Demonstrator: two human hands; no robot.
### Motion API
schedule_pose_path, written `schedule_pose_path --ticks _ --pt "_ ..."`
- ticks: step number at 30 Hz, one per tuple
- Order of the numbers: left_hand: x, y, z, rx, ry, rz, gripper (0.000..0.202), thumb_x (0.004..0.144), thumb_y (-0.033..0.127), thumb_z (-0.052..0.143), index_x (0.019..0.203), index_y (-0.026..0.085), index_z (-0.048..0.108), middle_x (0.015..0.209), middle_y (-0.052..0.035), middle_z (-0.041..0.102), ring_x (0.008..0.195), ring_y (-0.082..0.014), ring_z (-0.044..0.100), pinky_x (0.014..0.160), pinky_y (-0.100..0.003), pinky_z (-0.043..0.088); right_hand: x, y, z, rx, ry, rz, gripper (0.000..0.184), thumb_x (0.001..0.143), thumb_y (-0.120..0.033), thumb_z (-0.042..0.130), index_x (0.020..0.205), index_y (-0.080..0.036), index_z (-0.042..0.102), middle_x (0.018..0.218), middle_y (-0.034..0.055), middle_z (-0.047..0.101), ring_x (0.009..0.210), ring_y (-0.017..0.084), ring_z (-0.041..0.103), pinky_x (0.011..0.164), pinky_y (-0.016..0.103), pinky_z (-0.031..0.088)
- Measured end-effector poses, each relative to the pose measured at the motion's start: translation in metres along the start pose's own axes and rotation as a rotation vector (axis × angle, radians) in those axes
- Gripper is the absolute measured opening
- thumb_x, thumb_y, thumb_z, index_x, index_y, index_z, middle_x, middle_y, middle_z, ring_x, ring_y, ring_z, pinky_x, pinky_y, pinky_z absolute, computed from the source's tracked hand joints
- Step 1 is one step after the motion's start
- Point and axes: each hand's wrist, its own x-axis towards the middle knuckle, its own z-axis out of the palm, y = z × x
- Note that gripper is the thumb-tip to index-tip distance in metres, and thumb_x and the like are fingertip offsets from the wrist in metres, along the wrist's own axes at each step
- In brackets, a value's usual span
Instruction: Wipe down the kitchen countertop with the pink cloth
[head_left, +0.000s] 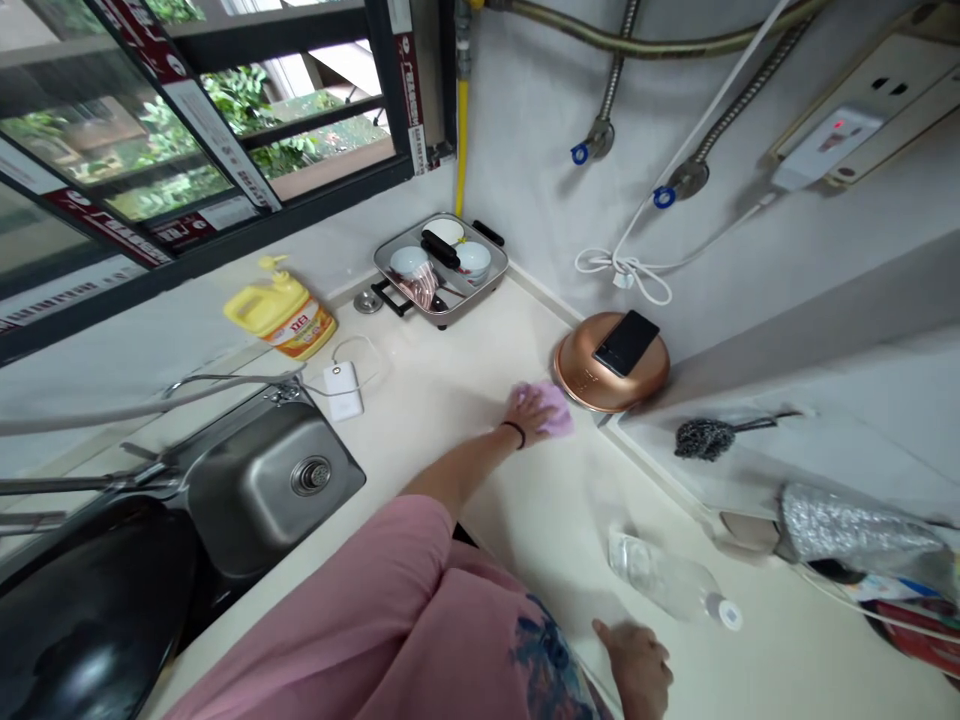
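Left fingers (537, 400) flat and spread, gripping nothing, pressed on pink cloth (561, 414). Left hand (531, 410) has a black band at the wrist. Cloth lies on cream countertop (450, 390), just beside copper cooker (611, 388) with phone (626, 342) on top. Right hand (639, 665) rests on the countertop, fingers bent under, grip unclear. Clear bottle (667, 580) lies on its side near it. Sink (277, 490) well apart from both.
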Motion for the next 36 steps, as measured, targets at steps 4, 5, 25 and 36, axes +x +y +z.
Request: schedule_pose_path --ticks 4,5,25,36 --pt "-0.016 -0.092 -0.057 -0.035 0.065 -0.428 0.078 0.100 0.063 0.041 0.171 0.032 0.029 0.181 -0.0043 0.003 0.163 -0.0431 -0.013 0.126 -0.070 -0.008 -0.001 -0.003 -0.001 -0.013 0.024 0.043 0.102 0.069 -0.095 0.059 0.127 -0.012 0.068 0.132 0.0391 0.063 0.130 0.055 0.059 0.100 0.072 0.049" --pt "-0.025 -0.111 -0.067 -0.038 0.074 -0.514 0.079 0.101 0.064 0.038 0.172 0.031 0.026 0.181 -0.0042 0.000 0.162 -0.0436 -0.015 0.125 -0.071 -0.008 0.001 -0.002 0.000 -0.007 0.023 0.047 0.103 0.068 -0.096 0.060 0.128 -0.012 0.067 0.132 0.0396 0.062 0.130 0.055 0.059 0.100 0.072 0.049" --pt "-0.066 0.098 0.085 0.004 -0.064 0.211 0.073 0.096 0.058 0.058 0.164 0.037 0.043 0.179 -0.0064 0.012 0.165 -0.0397 0.001 0.126 -0.070 -0.011 0.010 0.009 0.017 0.038 0.026 0.106 0.110 0.081 -0.090 0.054 0.143 0.001 0.052 0.141 0.0431 0.053 0.131 0.050 0.059 0.105 0.059 0.047" --pt "-0.072 -0.045 -0.020 0.012 0.034 -0.303 0.073 0.102 0.061 0.046 0.168 0.031 0.036 0.180 -0.0088 0.009 0.164 -0.0413 -0.009 0.127 -0.070 -0.003 0.005 0.004 0.021 0.005 0.057 0.118 0.099 0.095 -0.074 0.052 0.147 0.009 0.042 0.143 0.0426 0.051 0.135 0.046 0.055 0.110 0.052 0.042"
